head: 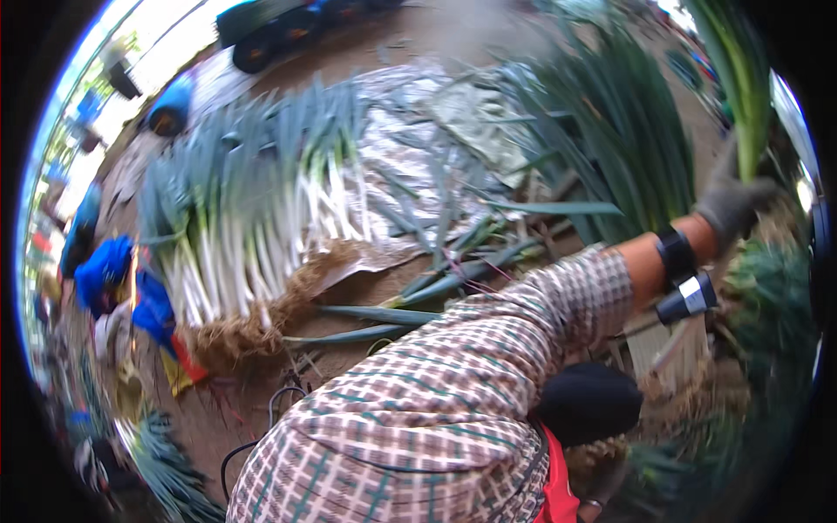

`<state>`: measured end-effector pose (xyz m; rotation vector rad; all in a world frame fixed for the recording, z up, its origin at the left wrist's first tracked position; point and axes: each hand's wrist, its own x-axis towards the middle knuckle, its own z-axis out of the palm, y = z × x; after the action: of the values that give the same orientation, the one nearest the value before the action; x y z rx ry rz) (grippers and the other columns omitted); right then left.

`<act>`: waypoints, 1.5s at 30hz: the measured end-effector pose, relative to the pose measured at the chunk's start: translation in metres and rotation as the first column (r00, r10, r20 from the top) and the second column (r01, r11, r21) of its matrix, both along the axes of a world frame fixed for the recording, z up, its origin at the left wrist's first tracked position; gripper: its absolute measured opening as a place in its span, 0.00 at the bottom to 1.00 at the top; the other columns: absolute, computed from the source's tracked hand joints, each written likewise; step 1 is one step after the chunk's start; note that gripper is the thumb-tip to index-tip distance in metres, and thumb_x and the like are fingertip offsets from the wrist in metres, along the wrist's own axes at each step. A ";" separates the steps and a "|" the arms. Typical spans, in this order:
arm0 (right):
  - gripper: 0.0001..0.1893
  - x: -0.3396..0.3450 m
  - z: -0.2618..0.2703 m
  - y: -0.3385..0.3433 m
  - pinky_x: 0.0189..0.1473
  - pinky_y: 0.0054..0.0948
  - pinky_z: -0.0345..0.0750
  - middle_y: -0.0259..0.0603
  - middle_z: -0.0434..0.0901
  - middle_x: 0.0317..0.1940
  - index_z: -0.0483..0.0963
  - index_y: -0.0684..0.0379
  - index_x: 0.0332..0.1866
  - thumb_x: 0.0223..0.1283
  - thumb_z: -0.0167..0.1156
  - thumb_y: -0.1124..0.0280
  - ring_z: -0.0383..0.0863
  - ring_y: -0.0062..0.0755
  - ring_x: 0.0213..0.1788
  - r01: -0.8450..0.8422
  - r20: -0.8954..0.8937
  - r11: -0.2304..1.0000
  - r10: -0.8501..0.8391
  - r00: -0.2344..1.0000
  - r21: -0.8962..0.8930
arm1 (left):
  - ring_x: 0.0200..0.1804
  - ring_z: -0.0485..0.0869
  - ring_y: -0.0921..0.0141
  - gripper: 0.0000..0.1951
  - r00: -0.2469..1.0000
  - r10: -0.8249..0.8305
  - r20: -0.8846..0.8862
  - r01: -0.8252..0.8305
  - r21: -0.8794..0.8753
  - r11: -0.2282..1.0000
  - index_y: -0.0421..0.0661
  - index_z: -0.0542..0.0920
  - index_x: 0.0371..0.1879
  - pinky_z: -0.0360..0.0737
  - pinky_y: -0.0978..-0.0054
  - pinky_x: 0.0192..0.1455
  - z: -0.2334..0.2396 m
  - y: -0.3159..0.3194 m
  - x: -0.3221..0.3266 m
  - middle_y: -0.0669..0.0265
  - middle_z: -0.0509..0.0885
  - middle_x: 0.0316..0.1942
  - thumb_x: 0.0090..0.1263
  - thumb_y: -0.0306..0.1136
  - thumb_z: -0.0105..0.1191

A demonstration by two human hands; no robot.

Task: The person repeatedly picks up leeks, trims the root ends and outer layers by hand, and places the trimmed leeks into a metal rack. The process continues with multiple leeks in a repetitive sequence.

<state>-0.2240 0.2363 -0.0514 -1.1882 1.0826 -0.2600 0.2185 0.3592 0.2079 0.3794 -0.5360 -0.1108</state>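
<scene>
My left hand [742,196], in a grey glove, grips a long green onion [752,111] low on its stalk at the right. The onion's leaves rise past the top edge of the view. A black band with a small device [686,297] sits on my left wrist. Beside this hand stands a thick bunch of green onion leaves [628,131]. My right hand [608,480] is low in the picture, dim and partly hidden by my body; its fingers cannot be made out. Onion greens and roots [693,405] lie around it.
A row of long green onions [229,242] with white shafts and brown roots lies left on a silvery sheet [399,144]. Loose leaves [471,281] litter the soil. A wheeled vehicle [261,39] stands at the back. Blue cloth [104,274] and another onion pile [163,464] lie left.
</scene>
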 end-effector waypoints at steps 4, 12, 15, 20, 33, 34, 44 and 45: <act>0.12 0.055 -0.024 0.015 0.40 0.39 0.79 0.40 0.79 0.46 0.78 0.58 0.51 0.65 0.56 0.69 0.80 0.35 0.45 -0.138 -0.130 0.987 0.127 0.983 -0.077 | 0.25 0.78 0.74 0.25 0.955 0.292 -0.051 -0.270 0.254 0.928 0.47 0.74 0.57 0.75 0.73 0.21 -0.043 0.185 0.099 0.69 0.79 0.30 0.62 0.32 0.68; 0.13 0.174 -0.047 0.054 0.43 0.42 0.79 0.41 0.80 0.47 0.78 0.56 0.52 0.65 0.56 0.67 0.80 0.38 0.48 -0.412 -0.271 0.902 0.367 0.890 -0.131 | 0.18 0.72 0.76 0.17 0.555 0.832 0.021 -0.456 0.844 0.282 0.55 0.73 0.42 0.70 0.76 0.16 -0.132 0.622 0.123 0.75 0.74 0.23 0.61 0.32 0.70; 0.13 0.204 -0.057 0.064 0.44 0.44 0.79 0.42 0.80 0.48 0.79 0.56 0.53 0.65 0.57 0.67 0.80 0.40 0.48 -0.505 -0.319 0.854 0.447 0.836 -0.126 | 0.24 0.80 0.70 0.20 0.408 0.913 -0.016 -0.224 0.968 0.117 0.53 0.77 0.49 0.79 0.68 0.26 -0.135 0.780 0.072 0.68 0.79 0.24 0.63 0.43 0.68; 0.14 0.211 -0.061 0.068 0.46 0.46 0.79 0.43 0.80 0.49 0.79 0.55 0.53 0.65 0.57 0.66 0.81 0.42 0.50 -0.558 -0.410 0.812 0.456 0.790 -0.170 | 0.68 0.72 0.58 0.35 0.105 0.627 0.772 0.750 0.352 -0.560 0.46 0.71 0.68 0.68 0.55 0.70 -0.148 0.786 0.010 0.51 0.75 0.66 0.64 0.50 0.62; 0.16 -0.055 -0.097 -0.041 0.50 0.52 0.78 0.46 0.82 0.51 0.79 0.52 0.56 0.65 0.58 0.64 0.82 0.49 0.53 -0.516 -0.776 0.819 0.149 0.613 -0.251 | 0.61 0.80 0.62 0.20 0.883 -0.264 -0.388 0.153 0.770 -0.619 0.46 0.82 0.58 0.74 0.64 0.67 -0.536 0.373 0.097 0.62 0.84 0.57 0.68 0.36 0.61; 0.16 -0.070 -0.108 -0.047 0.50 0.52 0.78 0.46 0.82 0.51 0.79 0.52 0.56 0.65 0.58 0.64 0.82 0.49 0.53 -0.535 -0.799 0.817 0.168 0.578 -0.215 | 0.53 0.83 0.63 0.17 0.842 -0.473 -0.261 -0.037 0.846 -0.533 0.44 0.84 0.53 0.78 0.65 0.58 -0.553 0.354 0.100 0.62 0.86 0.50 0.68 0.38 0.61; 0.29 -0.190 -0.207 -0.092 0.57 0.50 0.79 0.54 0.81 0.55 0.70 0.59 0.67 0.67 0.57 0.51 0.81 0.53 0.58 -0.501 -0.924 0.843 0.013 0.383 -0.196 | 0.56 0.84 0.55 0.19 0.166 -0.986 0.006 -0.526 0.846 -0.083 0.45 0.80 0.58 0.80 0.61 0.58 -0.376 -0.014 -0.064 0.52 0.84 0.55 0.71 0.39 0.55; 0.34 -0.171 -0.209 -0.101 0.58 0.49 0.79 0.55 0.81 0.56 0.67 0.62 0.69 0.67 0.58 0.47 0.81 0.53 0.58 -0.349 -0.897 0.911 -0.046 0.440 -0.218 | 0.57 0.84 0.54 0.18 0.156 -0.988 0.006 -0.580 0.810 -0.087 0.45 0.80 0.56 0.80 0.60 0.58 -0.356 -0.021 -0.078 0.52 0.84 0.55 0.72 0.39 0.53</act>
<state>-0.3948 0.1351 -0.2600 -1.8578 1.8943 0.4186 0.1400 0.3385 -0.1482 2.0246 -2.0203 -1.1260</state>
